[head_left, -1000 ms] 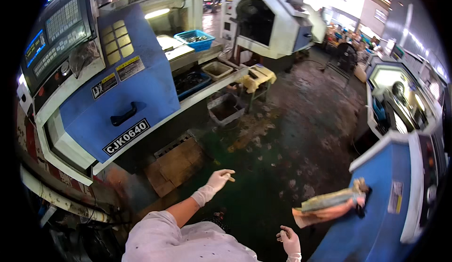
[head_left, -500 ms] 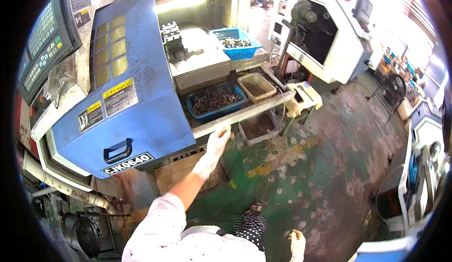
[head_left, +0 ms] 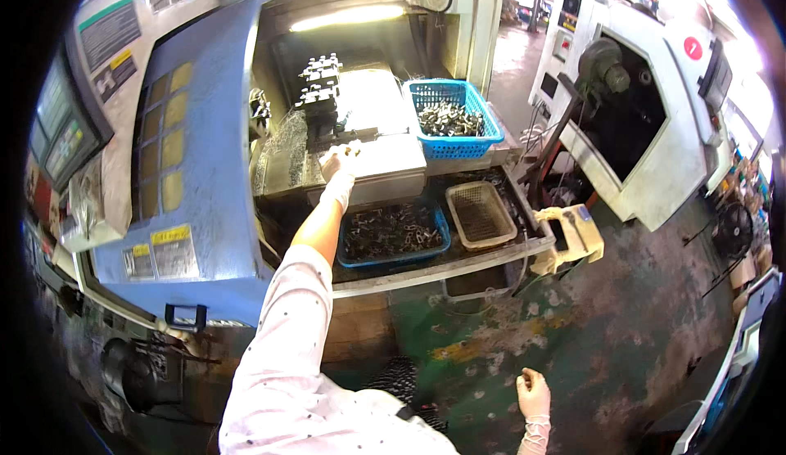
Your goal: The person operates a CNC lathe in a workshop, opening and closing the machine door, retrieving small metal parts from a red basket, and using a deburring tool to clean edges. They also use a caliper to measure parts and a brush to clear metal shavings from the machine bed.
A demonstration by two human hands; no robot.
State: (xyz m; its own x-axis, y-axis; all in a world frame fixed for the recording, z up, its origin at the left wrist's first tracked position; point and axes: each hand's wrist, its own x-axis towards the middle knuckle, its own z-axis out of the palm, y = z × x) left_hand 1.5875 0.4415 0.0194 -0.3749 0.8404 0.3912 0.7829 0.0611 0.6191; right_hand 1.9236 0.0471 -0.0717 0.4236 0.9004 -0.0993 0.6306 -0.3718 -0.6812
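My left hand (head_left: 340, 162), in a white glove, reaches into the open blue lathe (head_left: 192, 177). It rests on the grey sloped cover (head_left: 385, 156) just below the tool block (head_left: 319, 87), and its fingertips pinch what looks like a small metal piece. My right hand (head_left: 533, 389), also gloved, hangs low over the green floor with loosely curled fingers and nothing in it. A blue basket of shiny metal parts (head_left: 454, 119) stands right of the left hand. Below the arm sits a blue tray of dark parts (head_left: 393, 234).
A beige mesh tray (head_left: 481, 213) sits beside the blue tray on the machine's shelf (head_left: 458, 263). A pale yellow box (head_left: 573, 234) stands at the shelf's right end. A white machine (head_left: 647, 119) stands to the right, and a control panel (head_left: 65, 136) at far left.
The view has swung from the shop floor to the lathe's open bay. My left hand has risen from near the floor, past the shelf edge, into the machine. My right hand stays low.
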